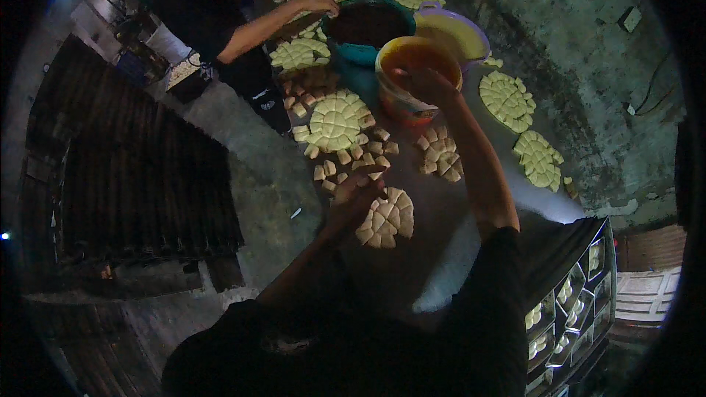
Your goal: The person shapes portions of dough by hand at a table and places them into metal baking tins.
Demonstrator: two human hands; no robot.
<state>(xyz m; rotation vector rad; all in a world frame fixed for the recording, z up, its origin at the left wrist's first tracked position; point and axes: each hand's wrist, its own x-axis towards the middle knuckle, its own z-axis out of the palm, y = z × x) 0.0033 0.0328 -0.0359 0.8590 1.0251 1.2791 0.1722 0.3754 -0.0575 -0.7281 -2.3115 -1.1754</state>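
Note:
My left hand (354, 197) is curled over the table with a small pale piece of dough (376, 175) at its fingers. Right beside it lies a round of tan dough (388, 219), cut into wedges and small blocks. My right hand (430, 86) reaches into a pale bucket (407, 106) with an orange-red inside; its fingers are too dark to read. Loose dough pieces (329, 169) are scattered to the left of the bucket, around a larger cut yellow round (337, 121). Another cut tan round (441, 154) lies just below the bucket.
Behind the bucket stand a teal basin (351, 50) with dark contents and a purple-rimmed basin (479, 35). More cut yellow rounds (507, 99) line the wall side. A co-worker's arm (272, 26) reaches over the far left. Racked trays with dough (570, 309) stand at lower right.

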